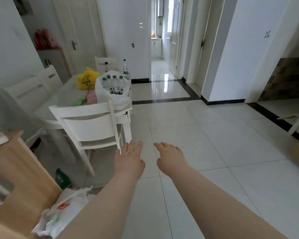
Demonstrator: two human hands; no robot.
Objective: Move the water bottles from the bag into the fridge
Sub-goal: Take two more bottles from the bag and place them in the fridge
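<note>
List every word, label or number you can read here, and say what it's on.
Nothing here reads clearly.
yellow bag: dark print, too blurred.
water bottles in the white bag: labels too small.
crumpled plastic bag, bottom left: red patch, blurred.
wall mark, upper right: too small.

Floor (pixel 205 135) lay open right and far. White chair (pixel 88 121) blocked counter (pixel 66 95) near side; bag (pixel 114 100) sat at right edge.

White tiled floor (pixel 214 135) (glossy), white table (pixel 67 99), white chair (pixel 91 121).
</note>
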